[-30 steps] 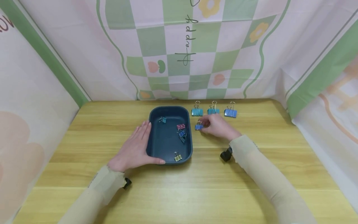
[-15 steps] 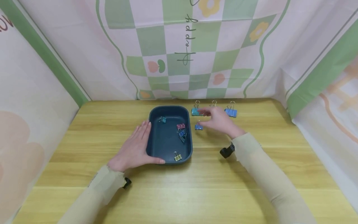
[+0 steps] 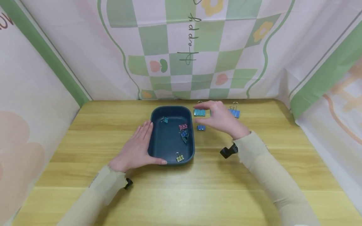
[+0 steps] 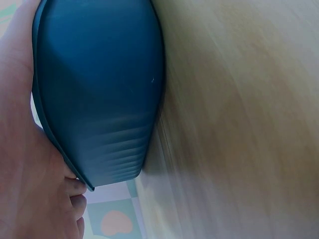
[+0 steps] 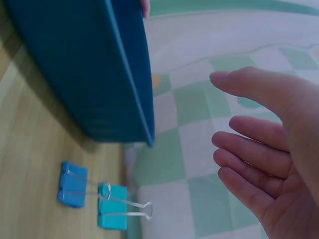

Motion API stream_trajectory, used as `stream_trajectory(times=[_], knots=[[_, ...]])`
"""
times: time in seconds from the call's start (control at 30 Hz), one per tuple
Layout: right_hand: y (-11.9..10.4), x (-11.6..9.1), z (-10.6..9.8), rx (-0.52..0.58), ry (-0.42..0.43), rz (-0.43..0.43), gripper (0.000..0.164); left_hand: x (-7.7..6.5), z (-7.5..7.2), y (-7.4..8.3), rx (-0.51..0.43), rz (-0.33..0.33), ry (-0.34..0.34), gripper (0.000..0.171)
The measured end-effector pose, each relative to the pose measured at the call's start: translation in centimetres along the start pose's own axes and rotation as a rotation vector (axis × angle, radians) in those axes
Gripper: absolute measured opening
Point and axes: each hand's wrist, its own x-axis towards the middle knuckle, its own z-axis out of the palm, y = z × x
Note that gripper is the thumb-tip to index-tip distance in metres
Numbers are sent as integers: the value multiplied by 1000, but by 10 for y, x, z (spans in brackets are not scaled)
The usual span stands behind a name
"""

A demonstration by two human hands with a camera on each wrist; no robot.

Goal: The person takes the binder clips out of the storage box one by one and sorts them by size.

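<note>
My left hand [image 3: 134, 147] rests along the left side of a dark blue tray [image 3: 193, 147], fingers straight, thumb at its near rim. Above the table, my right hand [image 3: 222, 119] holds nothing; its fingers and thumb are spread apart. Below its thumb a small blue binder clip [image 3: 201, 128] stands right of the tray. Behind it is a larger teal binder clip [image 3: 199, 112], and a blue one [image 3: 234, 113] stands farther right. A third clip is mostly hidden behind the hand. Both the small blue clip [image 5: 74, 184] and a teal clip [image 5: 112, 207] show in the right wrist view.
Inside the tray lie several small binder clips: a teal one [image 3: 164, 120], a pink one [image 3: 183, 126], blue ones [image 3: 184, 135] and a yellow one [image 3: 179, 157]. A patterned cloth [image 3: 178, 37] hangs at the wooden table's [image 3: 181, 194] back edge.
My right hand has let go of the small blue binder clip, leaving it standing on the table, and has lifted with its fingers spread. The left hand stays at the tray.
</note>
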Motion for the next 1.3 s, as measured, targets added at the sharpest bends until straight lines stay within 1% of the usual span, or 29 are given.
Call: stream_trajectory(times=[0.07, 0.23, 0.37, 0.6, 0.73, 0.83, 0.93, 1.13, 1.3], knots=[[-5, 1, 2, -15, -14, -18, 54, 0, 0, 0, 1, 0, 1, 148], [-15, 1, 10, -78, -45, -99, 55, 0, 0, 0, 3, -1, 1, 148], [-22, 1, 19, -116, -97, -137, 55, 0, 0, 0, 5, -5, -2, 147], [-29, 1, 38, -165, -195, -147, 57, 0, 1, 0, 17, 2, 0, 147], [-29, 0, 47, -198, -254, -122, 59, 0, 2, -1, 23, 6, 1, 147], [-29, -1, 52, -233, -278, -103, 60, 0, 1, 0, 21, 8, 2, 147], [-27, -1, 56, -268, -290, -104, 59, 0, 1, 0, 16, 11, 3, 147], [-27, 0, 61, -339, -313, -130, 51, 0, 1, 0, 11, 6, 0, 147], [-31, 5, 64, -416, -344, -125, 36, 0, 1, 0, 11, 0, -5, 147]])
